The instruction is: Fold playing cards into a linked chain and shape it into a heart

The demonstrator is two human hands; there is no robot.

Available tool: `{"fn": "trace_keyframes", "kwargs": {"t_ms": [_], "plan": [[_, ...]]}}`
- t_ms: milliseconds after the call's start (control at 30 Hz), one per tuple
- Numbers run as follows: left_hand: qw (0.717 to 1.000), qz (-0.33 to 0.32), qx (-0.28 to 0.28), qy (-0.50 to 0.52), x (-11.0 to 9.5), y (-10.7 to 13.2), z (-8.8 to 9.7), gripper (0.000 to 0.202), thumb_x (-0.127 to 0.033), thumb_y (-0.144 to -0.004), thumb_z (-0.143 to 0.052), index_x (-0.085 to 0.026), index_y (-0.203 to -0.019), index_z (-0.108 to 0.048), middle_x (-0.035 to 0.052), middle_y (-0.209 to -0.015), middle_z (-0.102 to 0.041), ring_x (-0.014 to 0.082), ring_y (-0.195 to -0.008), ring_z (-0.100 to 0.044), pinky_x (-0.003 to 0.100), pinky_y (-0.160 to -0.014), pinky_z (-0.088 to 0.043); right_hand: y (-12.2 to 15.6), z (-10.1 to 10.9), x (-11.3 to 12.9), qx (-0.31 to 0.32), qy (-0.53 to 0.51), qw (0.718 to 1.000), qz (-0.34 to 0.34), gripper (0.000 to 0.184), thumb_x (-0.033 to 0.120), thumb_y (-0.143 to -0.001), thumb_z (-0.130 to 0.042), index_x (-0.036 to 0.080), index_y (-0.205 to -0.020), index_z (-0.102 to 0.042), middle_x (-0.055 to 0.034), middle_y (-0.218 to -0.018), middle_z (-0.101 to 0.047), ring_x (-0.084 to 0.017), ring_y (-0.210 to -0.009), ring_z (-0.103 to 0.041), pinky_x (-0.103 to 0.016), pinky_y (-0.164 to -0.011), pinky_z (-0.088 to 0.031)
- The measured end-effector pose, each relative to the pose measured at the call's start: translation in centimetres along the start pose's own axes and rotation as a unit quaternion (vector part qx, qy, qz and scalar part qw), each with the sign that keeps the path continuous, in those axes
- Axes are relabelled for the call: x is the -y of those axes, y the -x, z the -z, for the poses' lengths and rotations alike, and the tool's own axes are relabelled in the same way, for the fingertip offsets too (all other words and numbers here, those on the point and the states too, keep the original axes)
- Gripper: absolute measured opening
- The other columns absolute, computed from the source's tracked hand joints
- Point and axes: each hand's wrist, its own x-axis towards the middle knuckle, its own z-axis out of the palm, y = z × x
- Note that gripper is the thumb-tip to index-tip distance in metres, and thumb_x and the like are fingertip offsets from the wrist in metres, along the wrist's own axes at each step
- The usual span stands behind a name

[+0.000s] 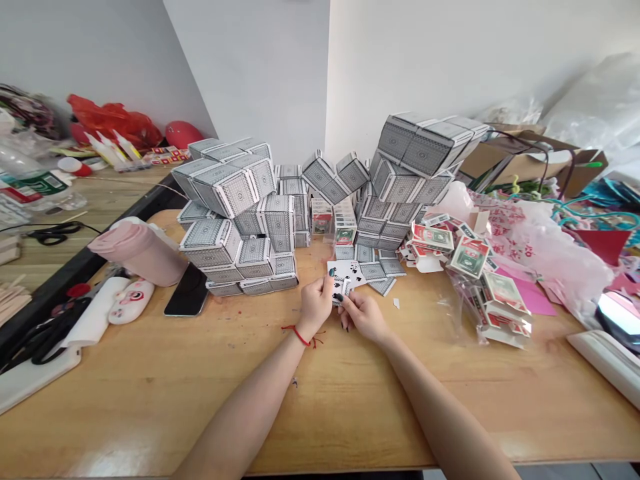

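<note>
Both my hands meet at the middle of the wooden table (pixel 150 373), holding a small fan of playing cards (pixel 346 275) face up. My left hand (pixel 315 303), with a red string at the wrist, grips the cards from the left. My right hand (pixel 364 315) pinches their lower right edge. Just beyond the cards, loose grey-backed cards (pixel 380 270) lie flat on the table. Behind them rise stacks of grey patterned card blocks: one on the left (pixel 235 213) and one on the right (pixel 415 167).
A pink bottle (pixel 143 250) and a black phone (pixel 187 291) lie at the left, with scissors (pixel 50 233) further left. Red-and-green card boxes (pixel 470 257) spill from a clear plastic bag at the right. A brown paper bag (pixel 530 160) stands at the back right.
</note>
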Motion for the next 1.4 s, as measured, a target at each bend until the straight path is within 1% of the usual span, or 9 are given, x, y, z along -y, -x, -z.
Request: {"fn": "trace_keyframes", "kwargs": {"t_ms": [133,400,667,733,833,900,1000,1167,1400], "plan": [[1.0,-0.01,-0.002,-0.013,0.0,-0.1,0.0,0.044,-0.038,-0.083,-0.037,-0.017,-0.045,-0.029,-0.004,-0.042,-0.031,0.0072,-0.043,-0.028,0.023,-0.044,-0.02,0.1,0.0,0.5,0.003,0.032,0.999,0.02,0.04,0.053,-0.082,-0.038,0.019,-0.062,-0.046,0.0055,-0.035,-0.047,-0.009,-0.031,-0.041,-0.02,-0.04,-0.035],[1.0,-0.004,0.006,0.007,-0.2,0.0,0.0,0.043,-0.039,-0.081,-0.039,-0.017,-0.046,-0.028,-0.0049,-0.043,-0.03,0.0065,-0.043,-0.027,0.023,-0.044,-0.02,0.2,-0.3,0.5,0.01,-0.01,1.0,0.003,0.038,0.05,-0.081,-0.041,0.019,-0.061,-0.046,0.0063,-0.033,-0.045,-0.008,-0.029,-0.039,-0.019,-0.036,-0.031],[0.999,-0.02,-0.044,0.021,-0.5,0.3,0.0,0.04,-0.036,-0.084,-0.037,-0.017,-0.049,-0.034,-0.0042,-0.045,-0.032,0.0074,-0.045,-0.031,0.022,-0.045,-0.024,-0.2,-0.1,0.3,-0.043,-0.113,0.992,-0.017,0.036,0.053,-0.073,-0.051,0.018,-0.063,-0.047,0.0021,-0.044,-0.057,-0.008,-0.027,-0.042,-0.02,-0.03,-0.029],[0.998,-0.027,-0.041,0.04,-0.6,0.3,0.1,0.034,-0.034,-0.084,-0.038,-0.016,-0.056,-0.042,-0.0034,-0.05,-0.04,0.0077,-0.049,-0.037,0.02,-0.048,-0.03,-0.3,0.0,0.3,-0.057,-0.137,0.989,-0.014,0.033,0.05,-0.072,-0.055,0.018,-0.066,-0.047,0.0015,-0.048,-0.059,-0.009,-0.029,-0.045,-0.021,-0.031,-0.033],[0.995,-0.026,-0.032,0.09,-0.5,0.3,0.0,0.017,-0.031,-0.082,-0.044,-0.017,-0.083,-0.053,0.0008,-0.072,-0.056,0.009,-0.062,-0.051,0.019,-0.056,-0.04,-0.6,0.3,0.2,-0.111,-0.15,0.982,0.005,0.031,0.047,-0.07,-0.059,0.018,-0.073,-0.05,0.0019,-0.051,-0.058,-0.01,-0.033,-0.049,-0.022,-0.035,-0.038],[0.992,-0.009,-0.01,0.127,-0.3,0.2,-0.2,0.021,-0.031,-0.08,-0.048,-0.017,-0.097,-0.052,0.0037,-0.084,-0.059,0.0092,-0.063,-0.055,0.02,-0.055,-0.044,-0.8,0.6,0.1,-0.162,-0.145,0.976,0.021,0.03,0.045,-0.068,-0.061,0.018,-0.078,-0.051,0.0035,-0.051,-0.056,-0.01,-0.035,-0.048,-0.022,-0.036,-0.039],[0.986,0.02,0.022,0.165,-0.1,0.2,-0.6,0.027,-0.032,-0.077,-0.053,-0.016,-0.098,-0.049,0.0048,-0.083,-0.059,0.008,-0.054,-0.055,0.019,-0.046,-0.046,-1.0,0.9,-0.2,-0.218,-0.138,0.966,0.037,0.032,0.042,-0.067,-0.063,0.019,-0.085,-0.05,0.0061,-0.051,-0.049,-0.008,-0.038,-0.046,-0.02,-0.037,-0.038],[0.979,0.028,-0.006,0.203,-0.3,0.2,-0.7,0.029,-0.031,-0.075,-0.057,-0.016,-0.096,-0.044,0.0058,-0.086,-0.059,0.0113,-0.061,-0.061,0.022,-0.049,-0.053,-1.0,0.9,-0.3,-0.231,-0.092,0.968,0.03,0.033,0.044,-0.067,-0.061,0.019,-0.087,-0.052,0.0012,-0.064,-0.054,-0.01,-0.045,-0.048,-0.021,-0.04,-0.041],[0.981,0.028,0.008,0.19,0.0,0.4,-0.7,0.023,-0.034,-0.078,-0.052,-0.015,-0.091,-0.046,0.0084,-0.089,-0.061,0.0132,-0.063,-0.064,0.025,-0.054,-0.055,-0.7,0.8,-0.2,-0.259,0.029,0.965,0.013,0.033,0.045,-0.073,-0.053,0.015,-0.082,-0.064,-0.0016,-0.052,-0.057,-0.014,-0.045,-0.052,-0.026,-0.047,-0.043]]}}
